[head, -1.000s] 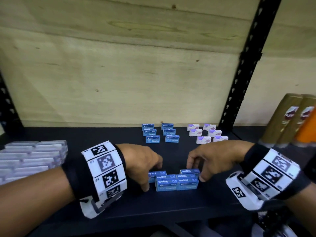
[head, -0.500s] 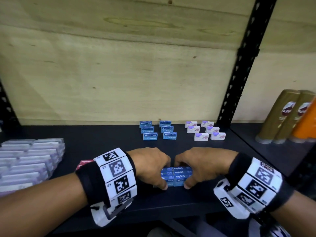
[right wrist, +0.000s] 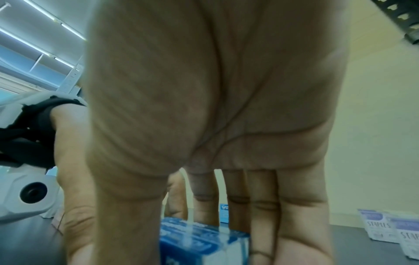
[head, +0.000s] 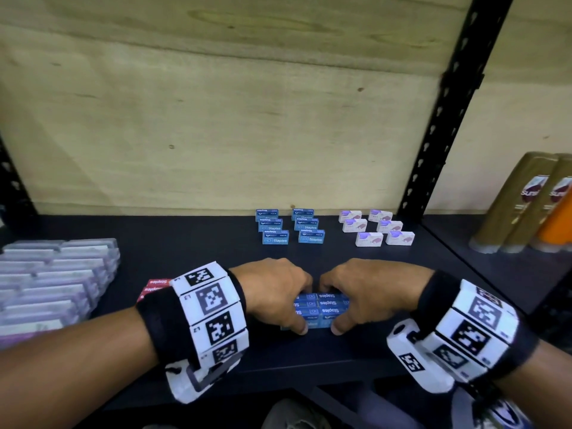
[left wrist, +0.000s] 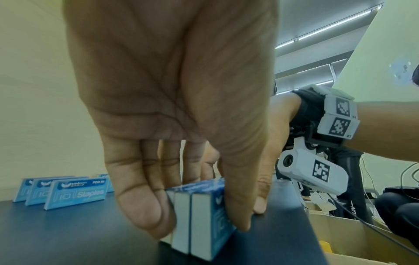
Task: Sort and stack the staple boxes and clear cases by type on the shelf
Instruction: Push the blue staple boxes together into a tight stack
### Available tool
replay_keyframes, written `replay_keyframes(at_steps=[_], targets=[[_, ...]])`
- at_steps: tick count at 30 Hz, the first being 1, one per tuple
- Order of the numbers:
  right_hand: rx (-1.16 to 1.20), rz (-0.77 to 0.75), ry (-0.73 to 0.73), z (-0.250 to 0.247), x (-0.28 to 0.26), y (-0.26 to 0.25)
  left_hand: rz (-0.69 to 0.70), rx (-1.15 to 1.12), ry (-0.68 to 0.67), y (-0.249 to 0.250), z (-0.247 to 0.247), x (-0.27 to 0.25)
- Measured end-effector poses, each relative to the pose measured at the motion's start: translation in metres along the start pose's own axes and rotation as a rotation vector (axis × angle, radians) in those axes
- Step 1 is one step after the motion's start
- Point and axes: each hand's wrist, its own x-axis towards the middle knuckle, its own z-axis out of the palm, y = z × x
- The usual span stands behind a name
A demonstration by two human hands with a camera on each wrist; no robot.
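A person's two hands meet over a small cluster of blue staple boxes [head: 322,308] standing on edge near the front of a dark shelf [head: 192,252]. The left hand [head: 272,292] clamps the cluster from its left end, thumb on the near face and fingers [left wrist: 136,197] curled down over the far side; the wrist view shows three boxes pressed side by side between them. The right hand [head: 368,292] grips the same cluster from the right end, thumb at the front and fingers [right wrist: 301,224] reaching down behind the boxes. The thumbs of both hands rest close together on the front of the cluster. Farther back on the shelf, well apart from the hands, more blue boxes [head: 289,226] stand in two short rows, one box behind another. Just to their right, white and purple staple boxes [head: 376,227] stand in two similar rows. At the left end of the shelf lies a wide stack of clear cases [head: 52,283], several layers high. A red box [head: 154,287] lies flat beside them, partly hidden behind the left wrist. Each wrist carries a black band with white blocks printed in black square patterns. A plywood panel [head: 216,119] forms the back wall. Beyond a black upright post [head: 445,119], on the neighbouring shelf to the right, stand tan bottles [head: 520,202] and an orange one [head: 557,224].
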Motion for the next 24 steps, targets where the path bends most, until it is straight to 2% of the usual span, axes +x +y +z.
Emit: replay_keyframes(at_steps=[11,18,24], targets=[[0.129,-0.012,-0.075,-0.011,0.000,0.017,0.002,-0.031,-0.014,-0.017,-0.011,-0.001],[0.162,0.029,0.028,-0.044,0.030,0.043,0.005,-0.127,0.008,-0.038,-0.047,0.005],[0.072,0.070,0.144,-0.058,0.087,0.067,-0.086,0.059,0.122,-0.060,-0.069,0.044]])
